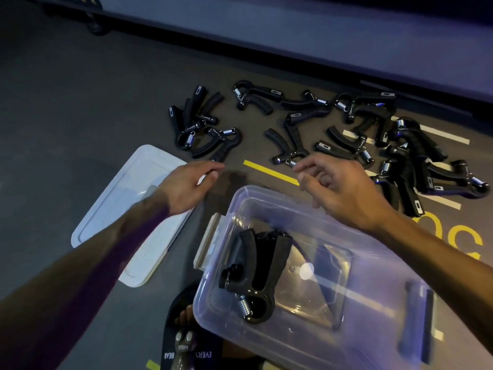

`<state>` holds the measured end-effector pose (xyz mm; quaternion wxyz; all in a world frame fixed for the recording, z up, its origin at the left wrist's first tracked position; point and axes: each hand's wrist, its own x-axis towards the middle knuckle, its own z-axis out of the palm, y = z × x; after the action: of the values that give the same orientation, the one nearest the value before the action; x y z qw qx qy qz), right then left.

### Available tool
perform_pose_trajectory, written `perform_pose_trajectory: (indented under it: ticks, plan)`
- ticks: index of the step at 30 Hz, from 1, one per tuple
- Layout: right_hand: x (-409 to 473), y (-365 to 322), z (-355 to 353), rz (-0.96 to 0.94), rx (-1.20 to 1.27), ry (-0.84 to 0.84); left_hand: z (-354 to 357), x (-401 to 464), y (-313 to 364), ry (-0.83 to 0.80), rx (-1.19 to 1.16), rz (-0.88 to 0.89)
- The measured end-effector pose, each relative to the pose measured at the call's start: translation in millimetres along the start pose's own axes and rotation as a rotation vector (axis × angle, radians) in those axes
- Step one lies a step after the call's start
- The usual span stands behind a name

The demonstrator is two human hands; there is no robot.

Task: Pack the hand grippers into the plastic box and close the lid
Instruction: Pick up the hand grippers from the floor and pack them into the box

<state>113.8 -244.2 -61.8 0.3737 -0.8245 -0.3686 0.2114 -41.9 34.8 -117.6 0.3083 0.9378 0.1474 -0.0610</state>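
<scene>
A clear plastic box (pixel 373 295) stands open on the floor in front of me, with two black hand grippers (pixel 256 271) lying in its left end. Several more black hand grippers (pixel 354 129) with steel springs are scattered on the floor beyond it. The box's translucent lid (pixel 128 198) lies flat to the left. My left hand (pixel 189 184) hovers over the lid's far corner, its fingers reaching toward a gripper (pixel 216 145) and holding nothing. My right hand (pixel 338 188) is above the box's far rim, fingers spread, fingertips close to another gripper (pixel 286 148).
The floor is dark grey with a yellow stripe (pixel 269 172), white stripes (pixel 442 134) and yellow lettering (pixel 464 241) on the right. A low ledge (pixel 293 41) runs along the back. A sandalled foot (pixel 184 337) shows under the box's near left corner.
</scene>
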Motion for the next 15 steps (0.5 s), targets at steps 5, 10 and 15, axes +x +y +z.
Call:
perform_pose_trajectory:
  ticks: [5,10,15]
  plan:
    - [33,22,7,0.11,0.0,-0.07,8,46,-39,-0.081,0.307,-0.152]
    - [35,33,19,0.111,0.002,-0.088,23,68,-42,-0.048,0.393,-0.191]
    - [33,36,19,0.125,0.02,-0.09,32,75,-38,0.047,0.438,-0.208]
